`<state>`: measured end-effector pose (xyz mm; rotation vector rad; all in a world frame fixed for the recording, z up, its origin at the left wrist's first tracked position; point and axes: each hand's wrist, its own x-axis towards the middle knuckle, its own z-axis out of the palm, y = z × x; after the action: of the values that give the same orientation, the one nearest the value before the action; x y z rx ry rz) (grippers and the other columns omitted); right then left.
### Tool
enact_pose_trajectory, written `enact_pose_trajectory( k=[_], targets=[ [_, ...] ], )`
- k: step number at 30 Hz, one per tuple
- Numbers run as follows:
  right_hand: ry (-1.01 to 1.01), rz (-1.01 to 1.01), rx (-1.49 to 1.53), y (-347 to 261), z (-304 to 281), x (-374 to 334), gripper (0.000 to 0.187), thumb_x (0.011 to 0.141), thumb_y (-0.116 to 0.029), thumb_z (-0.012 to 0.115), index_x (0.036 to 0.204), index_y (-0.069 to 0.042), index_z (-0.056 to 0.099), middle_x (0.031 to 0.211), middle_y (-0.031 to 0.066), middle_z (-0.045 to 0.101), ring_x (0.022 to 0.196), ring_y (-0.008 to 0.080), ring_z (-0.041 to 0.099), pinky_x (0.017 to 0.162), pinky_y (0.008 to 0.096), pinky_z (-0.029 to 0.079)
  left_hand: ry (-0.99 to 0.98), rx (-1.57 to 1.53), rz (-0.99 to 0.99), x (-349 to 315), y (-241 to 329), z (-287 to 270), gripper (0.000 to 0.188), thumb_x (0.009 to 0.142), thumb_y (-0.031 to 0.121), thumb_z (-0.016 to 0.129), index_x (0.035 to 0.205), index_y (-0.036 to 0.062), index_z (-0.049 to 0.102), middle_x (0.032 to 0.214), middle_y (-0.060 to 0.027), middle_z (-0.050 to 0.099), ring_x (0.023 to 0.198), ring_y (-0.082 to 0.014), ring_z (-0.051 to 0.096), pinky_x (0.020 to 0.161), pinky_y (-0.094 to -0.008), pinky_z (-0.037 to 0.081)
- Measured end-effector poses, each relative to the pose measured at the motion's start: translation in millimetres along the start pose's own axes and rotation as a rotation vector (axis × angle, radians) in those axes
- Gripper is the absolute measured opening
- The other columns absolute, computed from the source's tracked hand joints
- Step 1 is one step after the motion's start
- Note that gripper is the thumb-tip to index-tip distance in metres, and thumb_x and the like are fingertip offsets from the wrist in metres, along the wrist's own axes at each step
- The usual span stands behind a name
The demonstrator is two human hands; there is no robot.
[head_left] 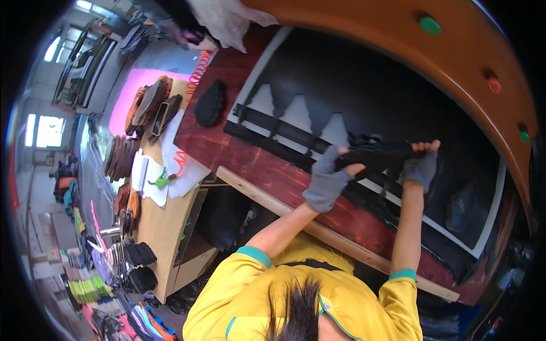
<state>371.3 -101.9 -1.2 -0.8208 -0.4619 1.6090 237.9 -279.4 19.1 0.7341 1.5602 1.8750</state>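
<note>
My left hand (329,181), in a grey glove with bare fingertips, grips the near left end of a piece of black sheet material (378,159). My right hand (420,169), gloved the same way, pinches its far right end, so the piece is stretched between them. Both hands are over a black work surface (364,74) with a white border. To the left of my left hand, several pale pointed shapes (296,116) show in a row, crossed by a black strip (273,122). Small dark bits lie just beyond the held piece; their kind is unclear.
An orange machine beam (364,28) with a green button (430,25) and a red button (493,85) arches over the far side. A dark oval piece (209,103) rests on the red-brown table (250,156). Left, a wooden bench (165,227) holds stacked brown pieces (151,102) and papers (176,159).
</note>
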Motion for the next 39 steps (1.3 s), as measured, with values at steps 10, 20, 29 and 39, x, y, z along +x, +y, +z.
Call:
enact_pose_trajectory(
  k=[10, 20, 29, 39],
  targets=[
    [0.058, -0.18, -0.33, 5, -5, 3, 0.029, 0.101, -0.026, 0.055, 0.081, -0.006, 0.052, 0.072, 0.003, 0.045, 0.062, 0.0144, 0.047, 0.074, 0.0352, 0.05, 0.453, -0.435, 0.035, 98, 36, -271, 0.042, 0.091, 0.029, 0.071, 0.123, 0.0037, 0.06, 0.117, -0.0088, 0.067, 0.103, -0.0198, 0.065, 0.09, -0.0336, 0.053],
    [0.139, -0.321, -0.58, 1, -38, 27, 0.03, 0.103, -0.03, 0.053, 0.086, -0.006, 0.054, 0.074, 0.0028, 0.048, 0.065, 0.0139, 0.049, 0.081, 0.0379, 0.053, 0.678, 0.101, -0.354, 174, -14, -382, 0.038, 0.087, 0.022, 0.076, 0.112, -0.0014, 0.06, 0.098, -0.0079, 0.064, 0.08, -0.015, 0.062, 0.062, -0.0267, 0.052],
    [0.451, -0.569, -0.754, -14, -49, -34, 0.03, 0.096, -0.025, 0.065, 0.11, 0.0, 0.058, 0.095, 0.0087, 0.061, 0.074, 0.013, 0.059, 0.078, 0.0314, 0.051, 0.486, 1.503, -0.026, 120, 33, -383, 0.07, 0.087, 0.044, 0.071, 0.133, -0.0031, 0.048, 0.129, -0.0271, 0.056, 0.116, -0.0428, 0.057, 0.097, -0.0471, 0.046],
    [0.671, -0.335, -1.243, -17, -123, -129, 0.046, 0.093, -0.043, 0.067, 0.102, 0.002, 0.06, 0.086, 0.0092, 0.062, 0.079, 0.0192, 0.054, 0.075, 0.0353, 0.046, 0.098, 0.792, 0.02, 96, -7, -261, 0.034, 0.092, 0.021, 0.069, 0.118, 0.0033, 0.055, 0.091, -0.0065, 0.06, 0.081, -0.0155, 0.056, 0.075, -0.0302, 0.047]
  ],
)
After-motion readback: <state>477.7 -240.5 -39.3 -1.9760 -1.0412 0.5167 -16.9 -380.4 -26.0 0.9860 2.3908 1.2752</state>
